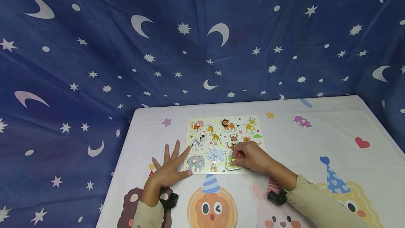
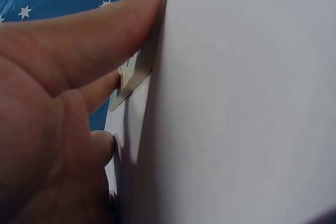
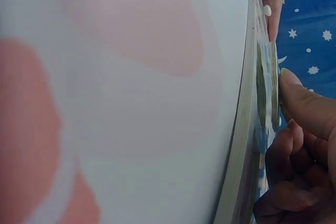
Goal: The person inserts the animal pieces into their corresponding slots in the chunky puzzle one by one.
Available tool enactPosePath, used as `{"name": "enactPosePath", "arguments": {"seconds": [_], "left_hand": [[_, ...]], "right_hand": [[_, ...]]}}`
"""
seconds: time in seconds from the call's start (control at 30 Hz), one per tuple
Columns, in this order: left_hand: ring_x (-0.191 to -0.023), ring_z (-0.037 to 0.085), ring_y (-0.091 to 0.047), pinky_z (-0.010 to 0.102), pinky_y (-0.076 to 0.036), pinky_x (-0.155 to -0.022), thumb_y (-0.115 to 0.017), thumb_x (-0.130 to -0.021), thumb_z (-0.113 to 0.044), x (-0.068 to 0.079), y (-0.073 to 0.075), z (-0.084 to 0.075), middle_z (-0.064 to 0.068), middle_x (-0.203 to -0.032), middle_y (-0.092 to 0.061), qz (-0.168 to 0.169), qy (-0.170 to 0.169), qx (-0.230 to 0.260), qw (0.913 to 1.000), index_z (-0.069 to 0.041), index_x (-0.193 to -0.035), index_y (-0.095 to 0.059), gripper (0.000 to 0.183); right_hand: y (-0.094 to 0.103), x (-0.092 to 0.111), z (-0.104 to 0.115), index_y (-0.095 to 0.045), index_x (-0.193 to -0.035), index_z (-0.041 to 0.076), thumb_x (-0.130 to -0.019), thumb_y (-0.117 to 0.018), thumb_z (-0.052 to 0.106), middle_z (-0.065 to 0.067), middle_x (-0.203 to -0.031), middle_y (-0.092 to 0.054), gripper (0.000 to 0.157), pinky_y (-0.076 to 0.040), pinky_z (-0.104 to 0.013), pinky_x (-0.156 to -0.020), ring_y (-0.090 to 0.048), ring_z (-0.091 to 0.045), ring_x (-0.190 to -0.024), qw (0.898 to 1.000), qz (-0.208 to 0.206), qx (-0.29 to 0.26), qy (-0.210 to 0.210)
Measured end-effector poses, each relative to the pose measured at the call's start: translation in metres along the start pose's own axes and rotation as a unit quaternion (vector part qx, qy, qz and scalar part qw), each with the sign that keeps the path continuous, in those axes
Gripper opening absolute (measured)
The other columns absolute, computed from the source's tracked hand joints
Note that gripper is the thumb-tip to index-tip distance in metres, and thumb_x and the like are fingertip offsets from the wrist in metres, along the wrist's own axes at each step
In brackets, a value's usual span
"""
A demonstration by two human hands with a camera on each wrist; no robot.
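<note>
A wooden knob puzzle board [image 1: 209, 119] lies on the table, filled with animal pieces such as an elephant [image 1: 191, 164], a zebra [image 1: 197, 144] and a giraffe [image 1: 214, 137]. At its lower right corner my right hand [image 1: 251, 156] pinches a green puzzle piece [image 1: 231, 168], thumb and finger over its knob area. This piece sits at its spot, slightly raised above the board [image 3: 239, 129] in the right wrist view. My left hand [image 1: 167, 171] spreads its fingers at the board's left edge, with the thumb [image 2: 126, 24] against the edge.
A purple hippo-like piece [image 1: 302, 121] lies off the board at the upper right of the table. The white tablecloth [image 1: 335, 122] carries printed party animals, stars and a heart. Behind the table hangs a blue curtain [image 1: 177, 90] with moons and stars.
</note>
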State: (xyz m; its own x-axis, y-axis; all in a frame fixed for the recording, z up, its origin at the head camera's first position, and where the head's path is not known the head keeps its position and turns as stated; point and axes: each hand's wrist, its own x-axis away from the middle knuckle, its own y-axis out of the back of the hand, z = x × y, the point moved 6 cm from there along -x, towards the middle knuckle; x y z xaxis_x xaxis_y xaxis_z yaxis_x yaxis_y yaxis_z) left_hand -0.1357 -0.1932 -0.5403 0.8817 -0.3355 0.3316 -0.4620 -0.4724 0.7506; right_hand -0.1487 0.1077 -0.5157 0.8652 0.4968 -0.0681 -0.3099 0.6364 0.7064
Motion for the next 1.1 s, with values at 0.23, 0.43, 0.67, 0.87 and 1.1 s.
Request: {"name": "enactPosePath", "arguments": {"seconds": [0.23, 0.43, 0.67, 0.87, 1.1], "left_hand": [[-0.153, 0.046, 0.027, 0.083, 0.029, -0.097, -0.074, -0.086, -0.054, -0.0007, -0.0006, 0.0009, 0.003, -0.174, 0.008, 0.000, 0.000, -0.001, 1.0000, -0.037, -0.161, -0.029, 0.089], [-0.153, 0.047, 0.027, 0.083, 0.029, -0.097, -0.074, -0.086, -0.054, -0.0002, -0.0010, 0.0009, 0.003, -0.173, 0.009, 0.002, 0.001, -0.003, 1.0000, -0.038, -0.161, -0.029, 0.089], [-0.153, 0.047, 0.026, 0.083, 0.028, -0.098, -0.075, -0.086, -0.054, -0.0005, -0.0002, -0.0001, 0.004, -0.173, 0.008, -0.002, 0.001, -0.003, 1.0000, -0.038, -0.161, -0.029, 0.089], [-0.153, 0.047, 0.026, 0.083, 0.028, -0.098, -0.074, -0.086, -0.054, -0.0004, -0.0001, 0.0002, 0.004, -0.173, 0.008, -0.002, -0.001, -0.005, 1.0000, -0.037, -0.161, -0.029, 0.089], [-0.153, 0.047, 0.026, 0.083, 0.029, -0.097, -0.074, -0.086, -0.055, 0.0006, 0.0002, 0.0001, 0.005, -0.173, 0.008, 0.000, -0.003, 0.002, 1.0000, -0.037, -0.161, -0.030, 0.089]], "right_hand": [[-0.0031, -0.0003, -0.0029, -0.066, -0.074, 0.026, -0.078, -0.089, 0.026, 0.015, -0.065, -0.050, 0.023, -0.039, -0.020, -0.059, -0.045, 0.000, -0.061, 1.000, -0.006, 0.009, -0.018], [-0.0053, 0.0011, -0.0048, -0.067, -0.074, 0.025, -0.076, -0.090, 0.026, 0.016, -0.065, -0.051, 0.023, -0.040, -0.019, -0.058, -0.046, 0.000, -0.061, 1.000, -0.008, 0.008, -0.024], [-0.0051, 0.0013, -0.0067, -0.067, -0.074, 0.026, -0.076, -0.091, 0.026, 0.017, -0.064, -0.051, 0.023, -0.041, -0.019, -0.060, -0.046, 0.001, -0.061, 1.000, -0.008, 0.016, -0.015], [-0.0069, 0.0001, -0.0082, -0.067, -0.075, 0.027, -0.076, -0.090, 0.029, 0.017, -0.064, -0.051, 0.024, -0.041, -0.020, -0.060, -0.046, 0.001, -0.061, 1.000, 0.001, 0.018, -0.019], [-0.0081, 0.0002, -0.0086, -0.067, -0.076, 0.026, -0.076, -0.090, 0.029, 0.017, -0.064, -0.051, 0.023, -0.041, -0.020, -0.060, -0.046, 0.001, -0.060, 0.999, 0.004, 0.022, -0.023]]}}
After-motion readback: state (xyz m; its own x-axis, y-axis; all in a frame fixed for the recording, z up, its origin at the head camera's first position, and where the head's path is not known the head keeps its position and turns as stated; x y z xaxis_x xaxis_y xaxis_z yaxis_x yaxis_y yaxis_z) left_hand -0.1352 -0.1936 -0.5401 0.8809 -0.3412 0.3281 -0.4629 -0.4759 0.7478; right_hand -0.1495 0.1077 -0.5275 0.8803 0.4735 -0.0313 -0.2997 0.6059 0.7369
